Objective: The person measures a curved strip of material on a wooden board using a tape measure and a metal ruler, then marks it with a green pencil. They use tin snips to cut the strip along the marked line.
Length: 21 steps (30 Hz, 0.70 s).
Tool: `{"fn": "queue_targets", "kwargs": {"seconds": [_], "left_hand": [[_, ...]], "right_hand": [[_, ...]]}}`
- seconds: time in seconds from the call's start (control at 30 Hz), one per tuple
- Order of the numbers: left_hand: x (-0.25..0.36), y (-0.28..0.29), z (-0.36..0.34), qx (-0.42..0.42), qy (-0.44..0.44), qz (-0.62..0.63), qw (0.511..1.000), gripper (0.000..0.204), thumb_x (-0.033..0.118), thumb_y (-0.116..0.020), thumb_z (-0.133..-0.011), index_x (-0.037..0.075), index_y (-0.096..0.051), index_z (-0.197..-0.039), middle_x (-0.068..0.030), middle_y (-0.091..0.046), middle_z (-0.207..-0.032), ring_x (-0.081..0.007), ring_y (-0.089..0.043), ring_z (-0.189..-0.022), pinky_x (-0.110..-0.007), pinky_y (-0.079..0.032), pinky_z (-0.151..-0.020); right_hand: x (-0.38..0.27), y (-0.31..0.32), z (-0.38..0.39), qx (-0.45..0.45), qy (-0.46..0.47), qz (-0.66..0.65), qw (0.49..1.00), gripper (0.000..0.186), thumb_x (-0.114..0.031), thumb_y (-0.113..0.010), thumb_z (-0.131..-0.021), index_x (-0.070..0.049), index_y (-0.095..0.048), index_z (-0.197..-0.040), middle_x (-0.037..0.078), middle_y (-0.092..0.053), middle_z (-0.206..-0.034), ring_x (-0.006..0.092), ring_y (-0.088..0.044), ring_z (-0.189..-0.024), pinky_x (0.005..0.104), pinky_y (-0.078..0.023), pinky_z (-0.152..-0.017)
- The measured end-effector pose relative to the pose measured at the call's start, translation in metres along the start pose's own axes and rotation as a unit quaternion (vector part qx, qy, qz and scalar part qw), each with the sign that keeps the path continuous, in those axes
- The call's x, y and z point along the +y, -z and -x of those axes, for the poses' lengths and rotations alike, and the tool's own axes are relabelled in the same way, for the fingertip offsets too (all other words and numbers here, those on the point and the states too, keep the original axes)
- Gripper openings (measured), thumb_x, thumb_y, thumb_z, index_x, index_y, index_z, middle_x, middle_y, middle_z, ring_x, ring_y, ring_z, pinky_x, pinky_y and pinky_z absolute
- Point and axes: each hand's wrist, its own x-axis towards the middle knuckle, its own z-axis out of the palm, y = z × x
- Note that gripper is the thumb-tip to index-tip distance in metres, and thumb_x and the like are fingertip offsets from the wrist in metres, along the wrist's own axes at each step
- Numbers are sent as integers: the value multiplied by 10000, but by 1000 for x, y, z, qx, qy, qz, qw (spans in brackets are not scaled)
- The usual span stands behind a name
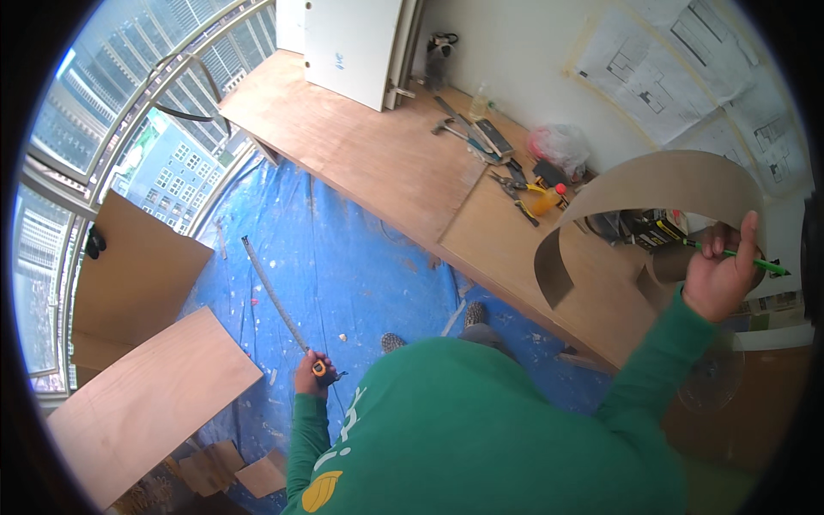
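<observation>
Gripping the tape measure (319, 368), your left hand (311, 372) runs its blade up-left; your right hand (719, 276) clasps a curled veneer strip (652, 184) and green pencil (745, 257).

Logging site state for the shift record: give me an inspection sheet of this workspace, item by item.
Surface: blue tarp covers the floor, speckled with debris; long wooden bench along the wall.
Job's things: tape measure with its blade extended over the tarp; curled strip of thin brown sheet; green pencil.
Clutter: hand tools, orange bottle, plastic bag on the bench; wood panels and offcuts at left.
Grippers: left hand holds the tape measure; right hand holds the pencil and the strip.
Cables: nothing seen.
Surroundings: windows facing tall buildings; drawings taped to the wall.
</observation>
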Motion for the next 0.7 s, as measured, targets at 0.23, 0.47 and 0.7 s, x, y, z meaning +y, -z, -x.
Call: {"fn": "queue_targets", "kwargs": {"seconds": [0.23,0.47,0.7], "left_hand": [[96,-71,21,-199,-58,192,959,309,363,-477,-1084,90,-617,-1047,-142,-669,-952,-285,-645,-798,-437,-524,-710],[171,-116,-5,-284,-93,157,941,339,357,-484,-1076,54,-601,-1175,-214,-682,-1112,-299,-681,-860,-437,-577,-743],[265,-198,-55,-359,-78,82,926,371,380,-451,-1089,61,-613,-1187,-242,-649,-1281,-298,-707,-947,-424,-588,-818]], "right_hand": [[37,-136,67,-55,-44,-63,996,192,-166,-749,-910,-62,-630,-800,-8,-522,-683,95,-413,-560,259,-313,-519],[84,-224,115,-81,-109,-55,989,294,-206,-656,-986,-20,-629,-759,0,-451,-608,87,-391,-566,253,-323,-550],[157,-285,129,-128,-172,-51,975,240,-216,-626,-997,-2,-660,-895,-10,-491,-668,77,-358,-559,238,-308,-567]]}}
